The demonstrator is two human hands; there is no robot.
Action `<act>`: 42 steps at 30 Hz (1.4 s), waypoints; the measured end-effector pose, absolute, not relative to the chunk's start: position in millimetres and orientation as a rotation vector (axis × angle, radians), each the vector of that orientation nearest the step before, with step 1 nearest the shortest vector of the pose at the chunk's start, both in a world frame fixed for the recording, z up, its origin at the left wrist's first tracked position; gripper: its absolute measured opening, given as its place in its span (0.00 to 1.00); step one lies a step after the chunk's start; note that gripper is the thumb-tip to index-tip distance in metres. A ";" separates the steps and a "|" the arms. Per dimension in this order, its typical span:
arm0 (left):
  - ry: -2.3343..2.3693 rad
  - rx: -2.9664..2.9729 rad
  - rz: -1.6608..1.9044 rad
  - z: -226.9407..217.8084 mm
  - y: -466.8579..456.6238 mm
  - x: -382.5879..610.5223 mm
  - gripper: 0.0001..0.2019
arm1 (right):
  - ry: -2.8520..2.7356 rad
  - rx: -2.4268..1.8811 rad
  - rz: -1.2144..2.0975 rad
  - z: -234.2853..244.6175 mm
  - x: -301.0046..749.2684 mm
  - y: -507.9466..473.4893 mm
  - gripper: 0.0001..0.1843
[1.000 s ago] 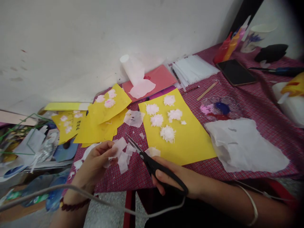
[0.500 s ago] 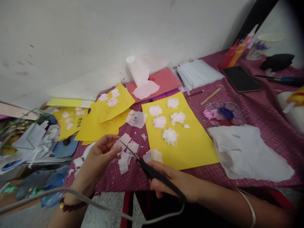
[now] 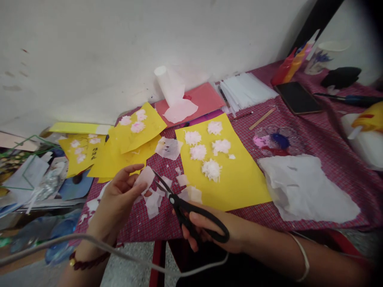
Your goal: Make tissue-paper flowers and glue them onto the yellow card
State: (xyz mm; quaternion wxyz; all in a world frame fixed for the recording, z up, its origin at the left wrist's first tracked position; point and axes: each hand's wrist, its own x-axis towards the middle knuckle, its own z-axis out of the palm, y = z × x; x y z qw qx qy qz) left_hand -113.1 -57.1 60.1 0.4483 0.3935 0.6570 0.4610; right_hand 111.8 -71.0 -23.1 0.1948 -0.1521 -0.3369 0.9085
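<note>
My left hand (image 3: 118, 197) pinches a small piece of white tissue paper (image 3: 144, 178) above the table's front edge. My right hand (image 3: 215, 231) grips black-handled scissors (image 3: 185, 209), whose blades are spread apart beside the tissue piece. Cut tissue scraps (image 3: 155, 199) lie on the red checked tablecloth (image 3: 314, 131) under the blades. Just beyond lies a yellow sheet (image 3: 236, 175) bearing several fluffy white and pink tissue flowers (image 3: 212, 169).
More yellow sheets with flowers (image 3: 131, 131) lie to the left. A tissue roll (image 3: 169, 85) and red card (image 3: 203, 97) lean on the wall. A crumpled white sheet (image 3: 305, 187), paint palette (image 3: 275, 140), phone (image 3: 297, 97), paint bottles (image 3: 287, 63) and stacked white paper (image 3: 245, 89) sit right.
The scissor blades have spread apart beside the tissue piece. My left hand has shifted the tissue slightly, and the view has drifted a little.
</note>
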 end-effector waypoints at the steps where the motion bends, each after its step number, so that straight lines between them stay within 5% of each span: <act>1: 1.619 0.976 1.126 58.9 -57.2 -112.8 0.26 | -0.979 -0.426 2.529 -22.1 112.2 -71.0 0.35; 14: 1.576 1.000 0.996 52.0 -56.6 -117.9 0.25 | -1.338 -0.535 2.417 -5.9 123.0 -63.4 0.35; 23: 1.505 0.901 0.976 52.2 -50.7 -116.2 0.23 | -1.126 -0.651 2.460 -10.9 113.0 -65.0 0.26; 42: 1.595 0.986 1.216 50.2 -47.6 -124.1 0.19 | -1.148 -0.553 2.507 -14.4 114.0 -66.4 0.36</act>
